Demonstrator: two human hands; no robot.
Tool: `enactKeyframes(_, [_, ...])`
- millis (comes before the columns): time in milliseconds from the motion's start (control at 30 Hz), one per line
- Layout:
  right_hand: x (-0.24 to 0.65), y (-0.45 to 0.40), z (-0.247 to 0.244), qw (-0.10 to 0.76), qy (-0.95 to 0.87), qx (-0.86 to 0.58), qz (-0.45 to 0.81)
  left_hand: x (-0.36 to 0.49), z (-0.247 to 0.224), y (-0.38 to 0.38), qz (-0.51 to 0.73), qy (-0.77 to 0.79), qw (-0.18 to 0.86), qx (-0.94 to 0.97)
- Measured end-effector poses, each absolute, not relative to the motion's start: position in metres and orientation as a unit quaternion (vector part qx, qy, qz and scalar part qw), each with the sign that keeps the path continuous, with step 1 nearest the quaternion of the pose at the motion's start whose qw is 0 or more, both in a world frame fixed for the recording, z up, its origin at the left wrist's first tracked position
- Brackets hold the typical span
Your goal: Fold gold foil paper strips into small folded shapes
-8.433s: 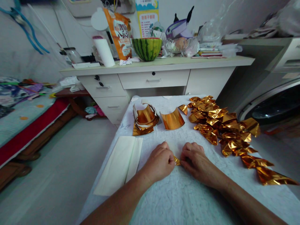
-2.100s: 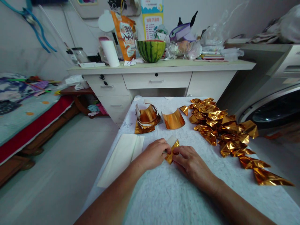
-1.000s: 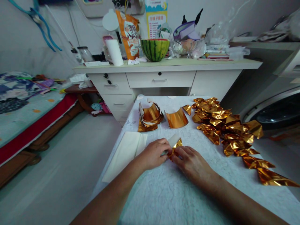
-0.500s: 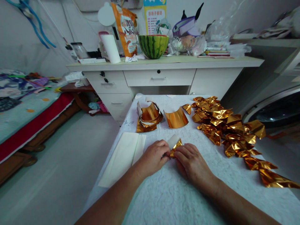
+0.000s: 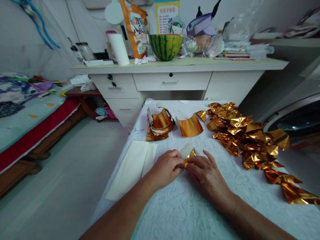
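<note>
A small piece of gold foil is between my hands over the cloth-covered table, with a whitish translucent sheet just behind it. My left hand is closed, its thumb and fingers pinching the foil's left end. On the right side, my right hand grips the foil with thumb and fingertips, one finger lifted away. The fingers cover much of the foil. Beyond lie a curved gold foil sheet and a curled stack of gold foil sheets. White paper sheets lie left of my left hand.
Many twisted gold foil pieces are heaped along the table's right side. Behind the table stands a white desk bearing a watermelon half and an orange pouch. A bed is at left, a front-loading washer at right.
A finger of my right hand has lifted up from the foil. Both hands still hold the foil in nearly the same spot; the whole view has shifted slightly.
</note>
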State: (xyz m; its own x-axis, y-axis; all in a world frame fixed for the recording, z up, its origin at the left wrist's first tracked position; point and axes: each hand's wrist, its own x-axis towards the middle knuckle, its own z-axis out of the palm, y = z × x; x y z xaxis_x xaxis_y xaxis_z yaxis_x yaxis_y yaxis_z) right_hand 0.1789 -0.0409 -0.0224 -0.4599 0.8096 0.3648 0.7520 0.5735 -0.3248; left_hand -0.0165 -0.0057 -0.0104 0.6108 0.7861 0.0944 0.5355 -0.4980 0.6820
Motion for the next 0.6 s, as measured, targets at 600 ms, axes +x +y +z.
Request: enactKeyframes(600, [0.1736,-0.0451,-0.0281,0.244,-0.837,-0.485,0.069,-0.0170,-0.0115,-0.0028,0.192,0.399,0.323,0.837])
